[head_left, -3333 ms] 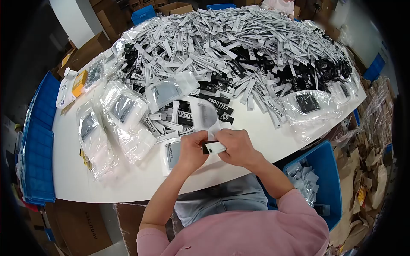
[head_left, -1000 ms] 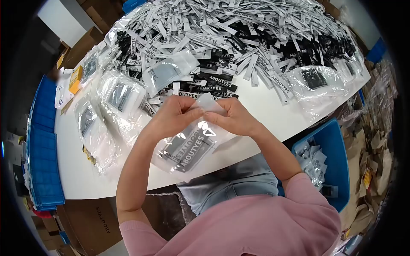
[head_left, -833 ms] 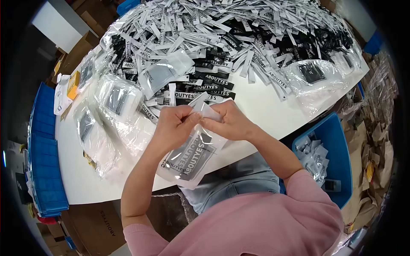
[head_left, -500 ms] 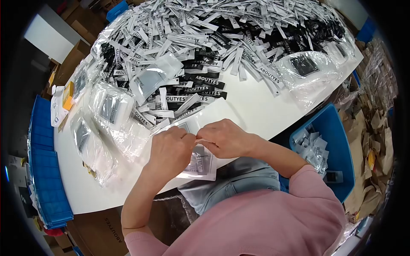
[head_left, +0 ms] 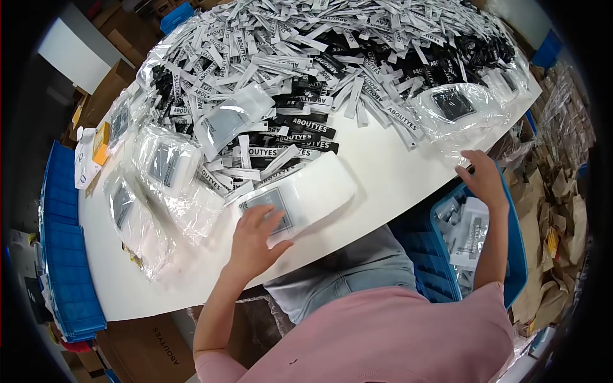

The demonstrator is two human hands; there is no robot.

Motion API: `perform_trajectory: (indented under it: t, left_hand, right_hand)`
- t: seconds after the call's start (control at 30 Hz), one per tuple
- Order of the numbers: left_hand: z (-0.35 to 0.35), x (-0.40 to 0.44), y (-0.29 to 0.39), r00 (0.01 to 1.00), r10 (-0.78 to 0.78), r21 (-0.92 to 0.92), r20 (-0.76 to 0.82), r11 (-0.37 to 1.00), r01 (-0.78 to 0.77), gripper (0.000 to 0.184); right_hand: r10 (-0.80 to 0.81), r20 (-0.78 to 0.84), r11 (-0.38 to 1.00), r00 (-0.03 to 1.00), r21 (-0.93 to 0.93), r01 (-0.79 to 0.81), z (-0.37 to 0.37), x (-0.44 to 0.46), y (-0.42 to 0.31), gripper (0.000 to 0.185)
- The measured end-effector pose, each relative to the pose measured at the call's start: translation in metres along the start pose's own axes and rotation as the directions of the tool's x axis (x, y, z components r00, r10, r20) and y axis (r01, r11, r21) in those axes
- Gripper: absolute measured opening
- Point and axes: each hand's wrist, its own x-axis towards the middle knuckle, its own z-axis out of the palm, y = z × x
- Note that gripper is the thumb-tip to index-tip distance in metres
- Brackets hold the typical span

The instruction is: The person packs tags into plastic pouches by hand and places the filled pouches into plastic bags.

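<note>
My left hand [head_left: 257, 241] is open, its spread fingers over the near left end of a stack of clear plastic pouches [head_left: 319, 188]. The top pouch carries a grey printed label [head_left: 271, 209]. Out to the right, my right hand [head_left: 484, 182] is open with nothing in it, above the far rim of a blue bin [head_left: 518, 239]. A sealed pouch with printed lettering [head_left: 471, 233] lies in that bin on several smaller-looking packets. Whether my left fingertips touch the stack, I cannot tell.
A big heap of white and black printed sachets [head_left: 306, 70] covers the back of the white table [head_left: 383, 169]. Plastic-wrapped pouch bundles [head_left: 167, 169] lie at the left, another bundle [head_left: 454, 105] at the right. Blue trays [head_left: 73, 268] line the left edge; brown paper [head_left: 555, 223] is beyond the bin.
My hands have parted. The pouch they pinched together is gone from over the table edge, and a similar one lies in the bin. My right hand has swung right; my left has opened.
</note>
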Motion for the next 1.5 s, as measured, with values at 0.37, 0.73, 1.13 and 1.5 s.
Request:
perform_trajectory:
  t: [0.37, 0.73, 1.13, 1.5]
  left_hand:
    - [0.049, 0.007, 0.011, 0.998, 0.06, 0.134, -0.036, 0.989, -0.055, 0.052]
    - [0.059, -0.006, 0.001, 0.977, 0.108, 0.098, -0.184, 0.991, -0.091, 0.049]
    - [0.06, -0.013, -0.008, 0.975, 0.125, 0.043, -0.184, 0.992, -0.119, 0.04]
    - [0.062, -0.005, -0.013, 0.822, -0.446, -0.529, -0.354, 0.821, 0.217, 0.019]
  right_hand:
    - [-0.862, -0.032, 0.481, 0.506, 0.266, 0.836, 0.188, 0.089, -0.276, 0.009]
    - [-0.453, 0.132, 0.623, 0.882, 0.754, 0.207, 0.14, 0.117, -0.226, 0.023]
    - [-0.825, 0.249, 0.529, 0.507, 0.024, 0.848, 0.19, 0.11, -0.285, 0.018]
    - [-0.252, -0.305, 0.446, 0.918, 0.805, 0.39, 0.15, 0.075, -0.183, 0.01]
